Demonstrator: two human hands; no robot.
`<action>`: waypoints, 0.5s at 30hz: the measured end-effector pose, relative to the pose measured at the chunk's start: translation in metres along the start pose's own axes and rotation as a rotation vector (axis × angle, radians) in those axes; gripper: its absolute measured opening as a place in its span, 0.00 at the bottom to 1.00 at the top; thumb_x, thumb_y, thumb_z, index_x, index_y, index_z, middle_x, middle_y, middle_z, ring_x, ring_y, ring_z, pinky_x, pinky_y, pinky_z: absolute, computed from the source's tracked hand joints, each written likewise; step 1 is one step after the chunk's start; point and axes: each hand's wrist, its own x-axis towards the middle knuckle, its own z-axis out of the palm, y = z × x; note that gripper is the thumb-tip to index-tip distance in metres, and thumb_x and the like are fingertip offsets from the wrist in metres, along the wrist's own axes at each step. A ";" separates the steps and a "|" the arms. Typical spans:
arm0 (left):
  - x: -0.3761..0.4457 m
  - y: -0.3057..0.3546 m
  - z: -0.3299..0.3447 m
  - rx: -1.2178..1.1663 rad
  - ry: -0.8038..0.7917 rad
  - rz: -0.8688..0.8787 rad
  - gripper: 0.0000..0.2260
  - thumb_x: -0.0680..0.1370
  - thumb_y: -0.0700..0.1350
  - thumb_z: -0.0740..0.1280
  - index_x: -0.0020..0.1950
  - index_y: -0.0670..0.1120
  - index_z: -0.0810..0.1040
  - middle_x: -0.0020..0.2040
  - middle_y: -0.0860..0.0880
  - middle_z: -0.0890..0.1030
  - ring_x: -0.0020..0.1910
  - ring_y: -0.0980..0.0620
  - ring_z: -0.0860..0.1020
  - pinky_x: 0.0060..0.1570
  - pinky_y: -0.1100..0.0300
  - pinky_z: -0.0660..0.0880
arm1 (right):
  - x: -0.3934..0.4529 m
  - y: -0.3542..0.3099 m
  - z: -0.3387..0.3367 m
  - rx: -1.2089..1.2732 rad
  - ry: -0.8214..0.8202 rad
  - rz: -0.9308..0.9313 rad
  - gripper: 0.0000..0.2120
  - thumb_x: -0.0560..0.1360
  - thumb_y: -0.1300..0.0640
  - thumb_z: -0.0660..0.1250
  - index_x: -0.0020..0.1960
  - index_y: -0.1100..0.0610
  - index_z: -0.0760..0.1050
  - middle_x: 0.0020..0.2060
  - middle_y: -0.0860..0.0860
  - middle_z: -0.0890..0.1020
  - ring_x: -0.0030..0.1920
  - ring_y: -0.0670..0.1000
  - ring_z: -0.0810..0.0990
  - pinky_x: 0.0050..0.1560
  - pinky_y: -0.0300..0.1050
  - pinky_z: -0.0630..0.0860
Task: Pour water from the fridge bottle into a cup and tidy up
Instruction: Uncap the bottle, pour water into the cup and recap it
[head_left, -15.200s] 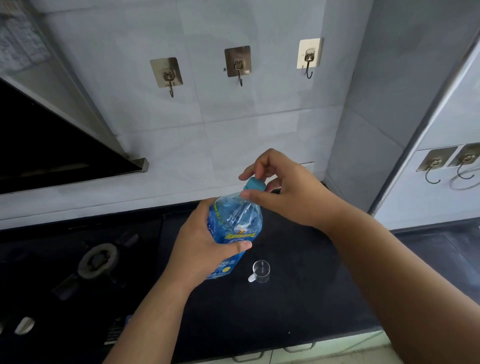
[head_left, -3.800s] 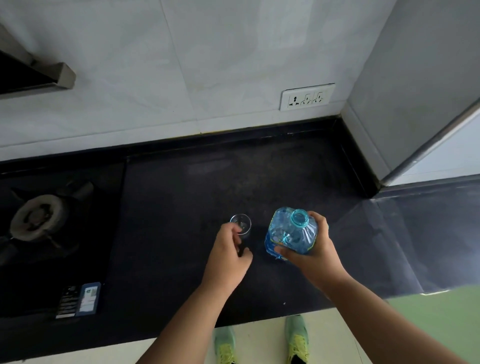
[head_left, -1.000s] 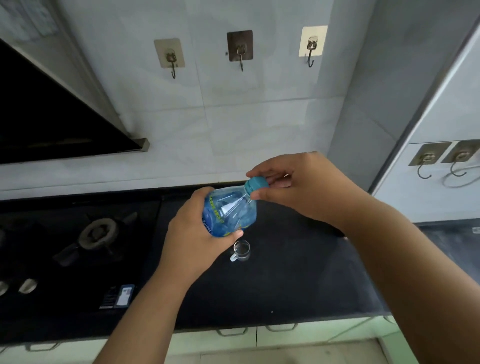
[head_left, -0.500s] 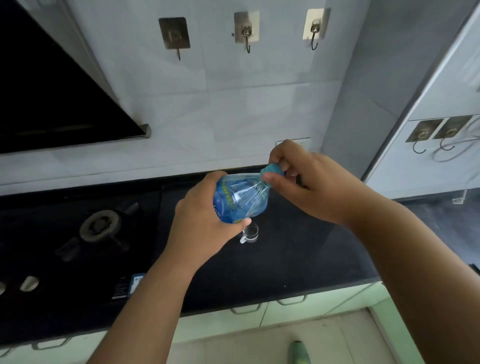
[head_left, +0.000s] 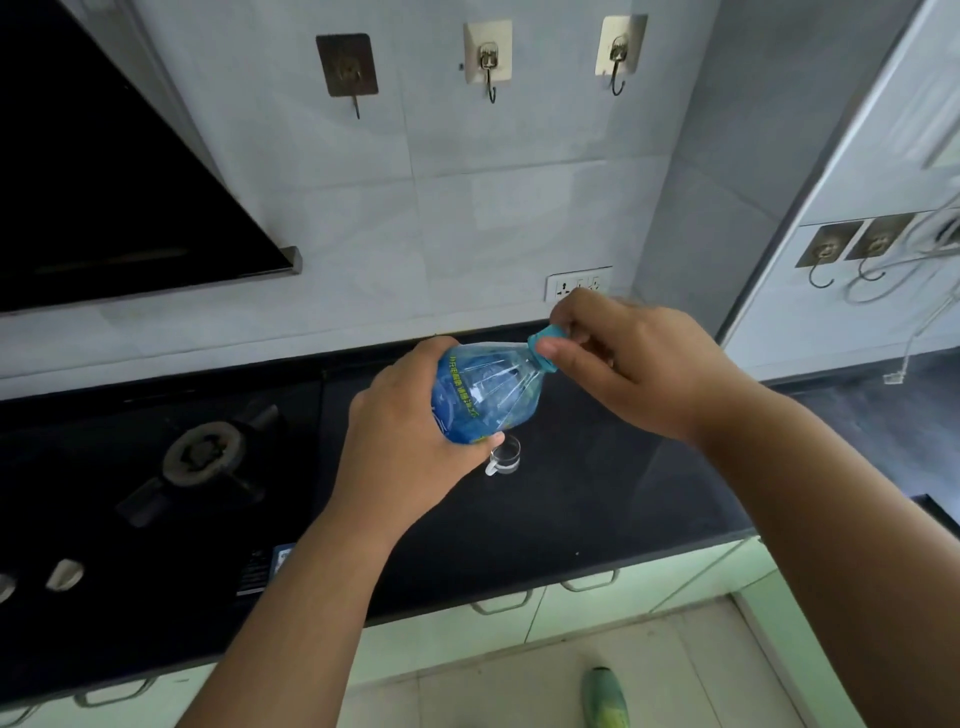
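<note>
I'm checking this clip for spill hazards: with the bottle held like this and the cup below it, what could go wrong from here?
1. The bottle is tilted above the counter while the right hand pinches its cap; if the cap is not tight, water could spill.
2. The small clear cup stands just under the left hand; lowering the bottle could knock it over.

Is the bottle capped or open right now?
Capped: the blue cap sits on the bottle, pinched by the right hand.

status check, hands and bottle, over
Left hand grips bottle, held tilted above counter. Right hand pinches cap. Cup stands below, nothing in the way.
</note>
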 end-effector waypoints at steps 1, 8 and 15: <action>0.000 0.001 0.000 0.019 0.015 0.005 0.35 0.64 0.57 0.84 0.65 0.60 0.70 0.55 0.61 0.80 0.55 0.56 0.80 0.58 0.43 0.81 | 0.001 -0.003 0.002 -0.014 0.029 0.015 0.23 0.79 0.31 0.51 0.49 0.50 0.72 0.36 0.45 0.80 0.37 0.50 0.77 0.40 0.53 0.78; 0.003 0.003 -0.005 0.034 -0.035 -0.017 0.34 0.64 0.56 0.85 0.65 0.60 0.72 0.56 0.60 0.81 0.56 0.57 0.81 0.59 0.46 0.81 | 0.007 -0.005 0.009 -0.072 0.034 0.165 0.29 0.78 0.29 0.49 0.38 0.53 0.70 0.31 0.48 0.77 0.35 0.52 0.76 0.37 0.50 0.75; 0.001 0.006 0.000 -0.147 -0.117 -0.070 0.35 0.63 0.54 0.86 0.64 0.63 0.73 0.57 0.62 0.82 0.57 0.59 0.82 0.58 0.51 0.82 | 0.001 -0.001 0.022 0.156 0.191 0.074 0.23 0.79 0.36 0.56 0.37 0.54 0.66 0.28 0.47 0.69 0.32 0.54 0.69 0.34 0.54 0.71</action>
